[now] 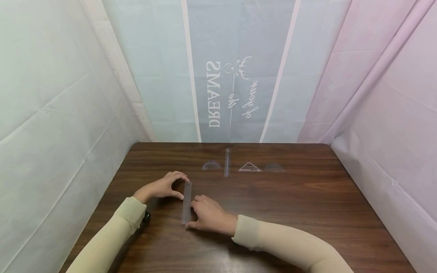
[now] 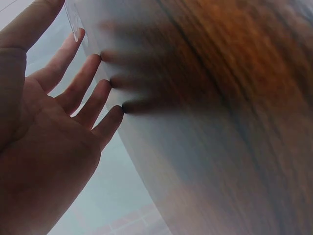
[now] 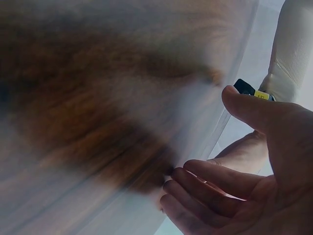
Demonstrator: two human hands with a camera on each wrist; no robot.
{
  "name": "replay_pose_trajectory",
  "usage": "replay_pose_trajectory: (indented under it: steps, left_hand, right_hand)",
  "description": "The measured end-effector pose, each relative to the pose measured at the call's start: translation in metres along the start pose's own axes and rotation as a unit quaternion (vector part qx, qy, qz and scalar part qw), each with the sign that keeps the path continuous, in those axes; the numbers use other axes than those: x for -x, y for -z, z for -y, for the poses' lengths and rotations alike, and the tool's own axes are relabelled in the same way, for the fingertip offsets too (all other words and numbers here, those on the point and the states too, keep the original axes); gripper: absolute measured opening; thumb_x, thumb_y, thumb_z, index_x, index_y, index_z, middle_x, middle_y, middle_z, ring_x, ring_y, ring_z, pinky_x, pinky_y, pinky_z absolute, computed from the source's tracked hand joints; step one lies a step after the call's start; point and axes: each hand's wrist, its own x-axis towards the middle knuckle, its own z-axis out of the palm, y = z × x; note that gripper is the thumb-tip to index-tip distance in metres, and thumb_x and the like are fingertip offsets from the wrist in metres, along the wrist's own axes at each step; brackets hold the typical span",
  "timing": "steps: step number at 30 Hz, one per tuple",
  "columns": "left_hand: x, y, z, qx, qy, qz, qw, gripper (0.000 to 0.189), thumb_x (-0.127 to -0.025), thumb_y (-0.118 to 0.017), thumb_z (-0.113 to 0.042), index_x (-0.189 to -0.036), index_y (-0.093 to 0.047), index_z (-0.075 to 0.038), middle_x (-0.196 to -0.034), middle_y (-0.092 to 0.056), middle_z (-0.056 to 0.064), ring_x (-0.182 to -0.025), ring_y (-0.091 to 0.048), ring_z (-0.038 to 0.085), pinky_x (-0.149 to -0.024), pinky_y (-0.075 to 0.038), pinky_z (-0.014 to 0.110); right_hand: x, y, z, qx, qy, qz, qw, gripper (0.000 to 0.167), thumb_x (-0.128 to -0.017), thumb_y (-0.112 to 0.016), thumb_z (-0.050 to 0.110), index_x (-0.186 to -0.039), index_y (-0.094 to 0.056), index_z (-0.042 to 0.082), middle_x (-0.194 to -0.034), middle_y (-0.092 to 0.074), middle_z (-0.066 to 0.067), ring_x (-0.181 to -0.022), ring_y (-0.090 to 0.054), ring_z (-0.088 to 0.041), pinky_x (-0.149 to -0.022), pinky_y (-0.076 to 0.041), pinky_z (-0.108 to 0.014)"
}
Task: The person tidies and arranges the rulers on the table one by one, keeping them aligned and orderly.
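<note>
A clear plastic ruler (image 1: 186, 204) lies lengthwise on the brown wooden table (image 1: 290, 212), between my two hands. My left hand (image 1: 164, 187) is at its far end, the index fingertip by the top corner and the thumb by the left edge. In the left wrist view the fingers of that left hand (image 2: 63, 112) are spread, with fingertips on the tabletop; the ruler's end (image 2: 75, 22) shows by the index finger. My right hand (image 1: 209, 215) is along the ruler's right edge, thumb near the close end. The right wrist view shows this right hand (image 3: 249, 181) with thumb and loosely bent fingers apart.
Farther back lie a clear protractor (image 1: 211, 165), another ruler (image 1: 227, 163), a set square (image 1: 250, 167) and a second protractor (image 1: 274, 167). Pale fabric walls (image 1: 51, 113) stand at both sides, and a printed curtain (image 1: 170, 76) hangs behind the table.
</note>
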Motion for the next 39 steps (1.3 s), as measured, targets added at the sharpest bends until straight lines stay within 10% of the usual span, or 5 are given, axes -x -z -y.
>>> replay_pose_trajectory:
  steps: [39]
  left_hand:
    - [0.008,-0.006,0.011,-0.010,-0.012,-0.010,0.9998,0.061,-0.091,-0.089,-0.031,-0.142,-0.061,-0.013,-0.161,-0.043,0.020,-0.150,-0.033,0.049,-0.118,-0.031,0.072]
  right_hand:
    - [-0.010,-0.012,0.017,0.123,0.003,-0.009,0.9924,0.062,-0.087,-0.080,0.069,-0.112,-0.078,0.013,-0.109,-0.065,0.002,-0.093,-0.059,-0.011,-0.084,-0.056,-0.025]
